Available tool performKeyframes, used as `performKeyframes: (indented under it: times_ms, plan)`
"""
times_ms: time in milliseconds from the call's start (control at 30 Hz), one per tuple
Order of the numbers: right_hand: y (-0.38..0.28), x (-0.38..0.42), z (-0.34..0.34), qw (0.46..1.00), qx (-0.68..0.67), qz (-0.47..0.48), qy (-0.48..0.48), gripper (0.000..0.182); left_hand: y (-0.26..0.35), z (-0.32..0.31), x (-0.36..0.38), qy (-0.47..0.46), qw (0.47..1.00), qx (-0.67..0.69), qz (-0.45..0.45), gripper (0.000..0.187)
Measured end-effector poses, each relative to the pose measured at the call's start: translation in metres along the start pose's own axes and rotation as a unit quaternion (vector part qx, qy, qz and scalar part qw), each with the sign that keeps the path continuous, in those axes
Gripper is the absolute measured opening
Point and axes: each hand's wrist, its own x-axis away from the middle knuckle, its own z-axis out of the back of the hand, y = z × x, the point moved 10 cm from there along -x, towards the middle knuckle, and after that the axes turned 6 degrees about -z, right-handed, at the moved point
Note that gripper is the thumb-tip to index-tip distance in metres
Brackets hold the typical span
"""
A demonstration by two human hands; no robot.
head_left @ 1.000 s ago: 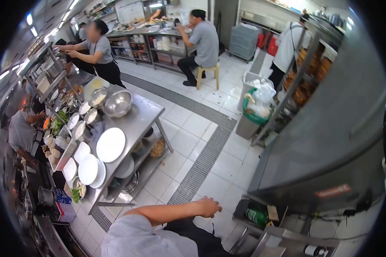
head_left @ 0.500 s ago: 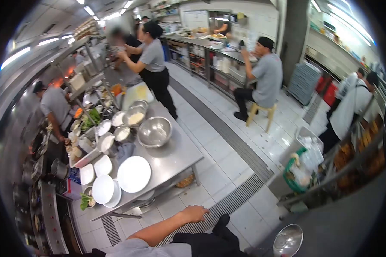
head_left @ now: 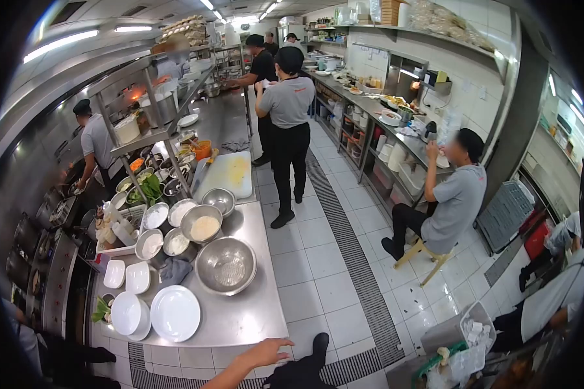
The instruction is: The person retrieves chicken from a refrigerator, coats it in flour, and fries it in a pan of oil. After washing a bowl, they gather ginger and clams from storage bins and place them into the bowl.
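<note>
Dinner plate (head_left: 175, 313), just one, round, white, at ten o'clock from your empty, relaxed left hand (head_left: 266, 353); right hand unseen.

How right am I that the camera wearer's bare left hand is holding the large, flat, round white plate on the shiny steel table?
Only the holding is wrong. The head view shows the camera wearer's bare left hand empty and apart from the large, flat, round white plate, which does lie on the shiny steel table.
</note>
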Motion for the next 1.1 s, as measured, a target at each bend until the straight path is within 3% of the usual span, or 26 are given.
performKeyframes:
  times_ms: [100, 267, 467, 567, 600, 633, 700, 767, 800, 833, 900, 933, 1067, 1100]
  plan:
    - [-0.103, 0.002, -0.075, 0.985, -0.091, 0.011, -0.148, 0.065, 0.014, 0.019, -0.069, -0.011, 0.996, 0.085, 0.007, 0.039]
    - [-0.224, -0.013, -0.156, 0.944, -0.132, 0.008, -0.303, 0.061, 0.026, 0.129, -0.186, 0.201, 0.965, 0.165, -0.036, 0.039]
    - [-0.311, -0.093, -0.214, 0.906, -0.124, 0.027, -0.405, 0.059, 0.040, 0.251, -0.270, 0.334, 0.926, 0.172, -0.047, 0.040]
    - [-0.376, -0.152, -0.262, 0.886, -0.127, 0.110, -0.433, 0.058, -0.007, 0.289, -0.289, 0.422, 0.883, 0.204, -0.006, 0.037]
    - [-0.406, -0.167, -0.283, 0.893, -0.177, 0.052, -0.412, 0.050, -0.027, 0.298, -0.295, 0.432, 0.879, 0.202, 0.002, 0.037]
    - [-0.435, -0.182, -0.303, 0.894, -0.230, -0.003, -0.385, 0.048, -0.064, 0.302, -0.290, 0.480, 0.825, 0.297, 0.037, 0.039]
    - [-0.504, -0.197, -0.346, 0.905, -0.197, 0.062, -0.373, 0.060, -0.114, 0.303, -0.269, 0.557, 0.698, 0.440, 0.098, 0.043]
    - [-0.587, -0.178, -0.375, 0.884, -0.169, 0.134, -0.416, 0.051, -0.160, 0.296, -0.245, 0.609, 0.582, 0.528, 0.106, 0.052]
    - [-0.626, -0.168, -0.393, 0.870, -0.148, 0.175, -0.437, 0.050, -0.177, 0.292, -0.235, 0.625, 0.516, 0.573, 0.119, 0.060]
    - [-0.658, -0.160, -0.418, 0.853, -0.129, 0.217, -0.457, 0.048, -0.186, 0.297, -0.228, 0.633, 0.509, 0.570, 0.122, 0.060]
    - [-0.717, -0.152, -0.483, 0.804, -0.083, 0.394, -0.438, 0.045, -0.211, 0.298, -0.209, 0.680, 0.371, 0.620, 0.124, 0.071]
    - [-0.747, -0.129, -0.489, 0.801, -0.057, 0.391, -0.449, 0.048, -0.221, 0.305, -0.204, 0.687, 0.365, 0.616, 0.125, 0.071]
    - [-0.883, 0.021, -0.453, 0.759, 0.031, 0.400, -0.513, 0.054, -0.294, 0.295, -0.188, 0.728, 0.234, 0.622, 0.168, 0.087]
    - [-0.900, 0.055, -0.459, 0.712, 0.069, 0.435, -0.547, 0.055, -0.311, 0.290, -0.184, 0.734, 0.187, 0.624, 0.193, 0.091]
